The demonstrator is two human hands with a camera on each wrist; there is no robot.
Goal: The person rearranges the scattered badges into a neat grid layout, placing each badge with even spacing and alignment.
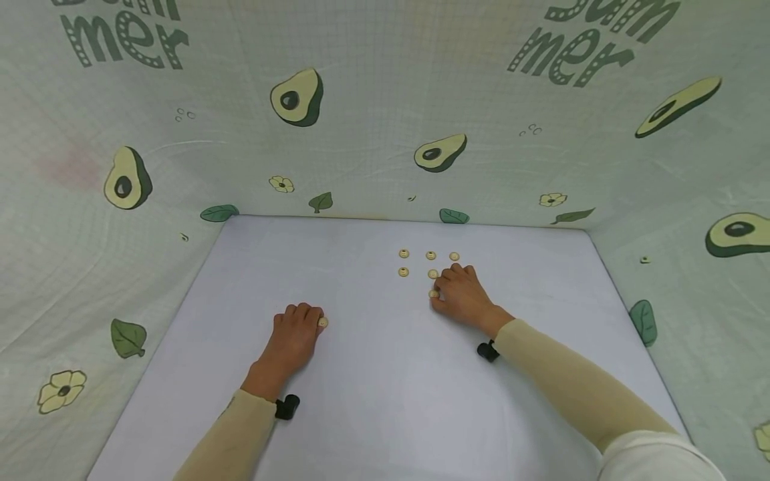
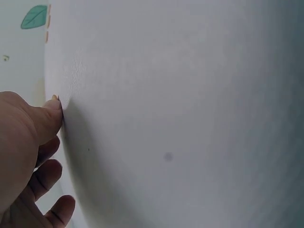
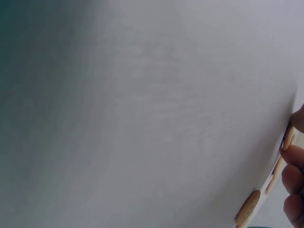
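Observation:
My left hand [image 1: 295, 337] pinches a round wooden button [image 1: 323, 322] between thumb and fingers, low over the white table at centre left. In the left wrist view only a sliver of that button [image 2: 55, 97] shows past the thumb. Farther right, my right hand [image 1: 462, 297] pinches another button [image 1: 434, 293] at the table surface. Just beyond its fingers lies a button [image 1: 432, 274], with one [image 1: 404, 272] to its left. Behind these is a row of three buttons [image 1: 430, 255]. The right wrist view shows holes in one nearby button [image 3: 248, 208].
The white table [image 1: 373, 401] meets a cloth backdrop [image 1: 373, 174] printed with avocados and leaves at its back and sides. A black wrist camera [image 1: 287, 407] sits at the left wrist, another [image 1: 488, 351] at the right.

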